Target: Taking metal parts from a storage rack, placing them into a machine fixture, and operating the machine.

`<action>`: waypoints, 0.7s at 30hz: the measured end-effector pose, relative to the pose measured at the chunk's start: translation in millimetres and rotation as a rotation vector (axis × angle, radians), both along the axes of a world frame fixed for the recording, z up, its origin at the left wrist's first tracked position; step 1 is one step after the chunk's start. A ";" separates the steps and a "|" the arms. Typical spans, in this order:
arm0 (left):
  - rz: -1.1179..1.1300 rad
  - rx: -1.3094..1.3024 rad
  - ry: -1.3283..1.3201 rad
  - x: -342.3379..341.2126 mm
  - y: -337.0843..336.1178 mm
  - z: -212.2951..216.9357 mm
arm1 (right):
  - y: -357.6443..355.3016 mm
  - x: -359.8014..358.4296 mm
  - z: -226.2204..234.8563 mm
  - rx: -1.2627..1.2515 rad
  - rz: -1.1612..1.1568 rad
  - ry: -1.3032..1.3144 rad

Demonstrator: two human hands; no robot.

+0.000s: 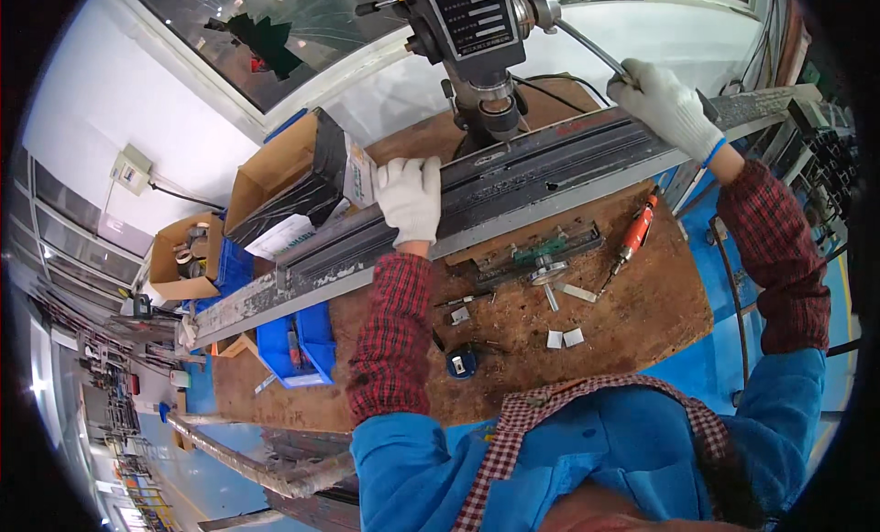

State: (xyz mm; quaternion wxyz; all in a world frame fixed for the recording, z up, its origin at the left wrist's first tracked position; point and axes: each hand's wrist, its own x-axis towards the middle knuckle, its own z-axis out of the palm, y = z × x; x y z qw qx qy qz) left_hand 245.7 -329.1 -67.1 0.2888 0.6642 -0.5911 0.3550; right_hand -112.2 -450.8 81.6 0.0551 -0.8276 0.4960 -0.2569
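A long grey metal profile [541, 179] with dark grooves lies slantwise across the workbench, under the head of a drill press [484, 66]. My left hand [409, 199], in a white glove, grips this profile left of the chuck, its fingers curled over the top. My right hand [662, 108], gloved too, is closed round the end of the drill press's feed lever [589, 46]. The chuck [500, 120] is just above the profile's far side; I cannot make out whether the bit touches it. Below the profile sits a machine vise [541, 257] with a round handwheel.
On the brown bench [632, 340] lie a red air tool [634, 231], a tape measure [461, 361] and small metal pieces [564, 338]. Blue bins [316, 344] and cardboard boxes [275, 179] stand at the left. Metal stock [816, 170] is stacked at the far right.
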 end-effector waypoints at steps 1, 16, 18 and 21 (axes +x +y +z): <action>0.048 0.012 -0.016 -3.9 -7.2 -3.5 | 3.7 3.6 -1.6 0.050 -0.017 -0.014; 0.009 0.060 0.079 -4.2 -18.3 -9.1 | -68.4 53.5 -121.1 -0.233 0.004 -0.343; 0.001 0.056 0.079 -4.4 -18.4 -7.2 | -69.4 56.5 -120.1 -0.255 0.001 -0.347; 0.016 0.058 0.059 -3.3 -18.6 -5.6 | -75.0 63.2 -118.6 -0.230 -0.037 -0.348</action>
